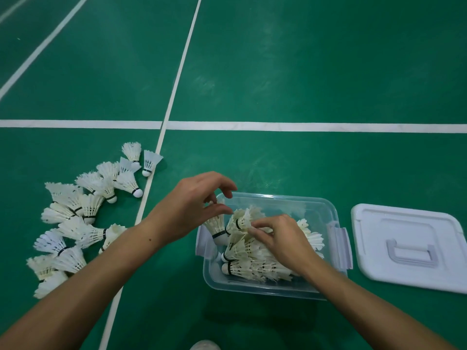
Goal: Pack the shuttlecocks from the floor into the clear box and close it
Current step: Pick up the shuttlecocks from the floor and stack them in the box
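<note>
The clear box (pixel 285 202) stands open on the green floor, partly filled with white shuttlecocks lying on their sides. My right hand (pixel 283 241) is inside it, fingertips pinching the feathers of a shuttlecock (pixel 240 221) on top of the stack. My left hand (pixel 194 205) hovers at the box's near-left corner with fingers curled and apart, just above another shuttlecock (pixel 217 227) that leans against the box wall; it grips nothing that I can see. A pile of several shuttlecocks (pixel 80 213) lies on the floor to the left.
The white lid (pixel 409 246) with its grey handle lies flat on the floor right of the box. White court lines (pixel 303 126) cross the green floor. A shoe tip (pixel 204 346) shows at the bottom edge.
</note>
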### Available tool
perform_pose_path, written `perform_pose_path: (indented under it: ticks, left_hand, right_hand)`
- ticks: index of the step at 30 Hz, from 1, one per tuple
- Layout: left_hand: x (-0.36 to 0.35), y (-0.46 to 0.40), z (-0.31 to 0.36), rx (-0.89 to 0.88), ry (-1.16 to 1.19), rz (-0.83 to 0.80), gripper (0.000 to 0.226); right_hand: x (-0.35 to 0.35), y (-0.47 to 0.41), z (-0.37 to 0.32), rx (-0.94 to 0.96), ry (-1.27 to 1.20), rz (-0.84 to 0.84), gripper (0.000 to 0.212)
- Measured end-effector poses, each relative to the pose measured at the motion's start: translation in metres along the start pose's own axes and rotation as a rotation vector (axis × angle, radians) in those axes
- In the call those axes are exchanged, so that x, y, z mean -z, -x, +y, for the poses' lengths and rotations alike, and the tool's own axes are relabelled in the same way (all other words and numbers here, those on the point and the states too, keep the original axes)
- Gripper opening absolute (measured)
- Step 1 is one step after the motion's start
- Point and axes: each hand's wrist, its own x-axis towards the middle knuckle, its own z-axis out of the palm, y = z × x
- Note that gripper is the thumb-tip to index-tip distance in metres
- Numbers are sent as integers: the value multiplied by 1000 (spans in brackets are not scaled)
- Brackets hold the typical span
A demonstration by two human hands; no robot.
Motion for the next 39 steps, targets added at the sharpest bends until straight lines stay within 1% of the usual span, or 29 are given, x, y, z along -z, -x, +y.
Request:
perform_pose_path:
  ticks: [5, 8, 10, 13, 15, 18, 20, 23, 25, 27, 29, 31, 34, 36, 39]
  left_hand:
    - [-5, -14, 9, -31, 129, -20, 45]
    - [-9, -26, 19, -57, 187, -94, 49]
    - [-14, -36, 26, -70, 236, -150, 47]
    - [-20, -48, 37, -105, 289, -184, 43]
    - [-20, -53, 41, -123, 290, -190, 42]
    - [-21, -59, 44, -138, 296, -198, 42]
    - [-23, -60, 45, -168, 267, -175, 42]
    - [-23, -59, 41, -182, 184, -45, 45]
    - [-20, -55, 33, -134, 122, 77, 46]
    - [-17, -48, 22, -68, 84, 138, 42]
    - [-20, -37, 11, -25, 56, 98, 44]
    - [-29, -26, 5, -17, -17, -10, 53]
    - [-50, -14, -1, -57, -246, -110, 65]
    - [-62, -12, -2, -78, -383, -109, 67]
    - [-72, -10, -1, -102, -455, -72, 63]
  right_hand:
    - [29, 14, -8, -1, -36, -52, 52]
    - [51, 24, -13, 36, -22, -2, 54]
    - [64, 27, -18, 56, -70, 5, 53]
    - [74, 25, -21, 57, -329, -44, 49]
    - [73, 22, -19, 71, -431, -48, 47]
    - [74, 20, -11, 79, -489, -24, 38]
    - [76, 20, -5, 94, -492, -7, 27]
    - [80, 24, 5, 127, -442, 45, 14]
    - [81, 27, 13, 145, -298, 121, 11]
    - [78, 32, 21, 148, -131, 205, 15]
    - [73, 36, 26, 123, -31, 255, 18]
    - [65, 37, 29, 114, 62, 281, 15]
    - [54, 37, 27, 124, 172, 291, 11]
    - [47, 39, 24, 121, 221, 295, 11]
    - [36, 37, 21, 111, 271, 289, 13]
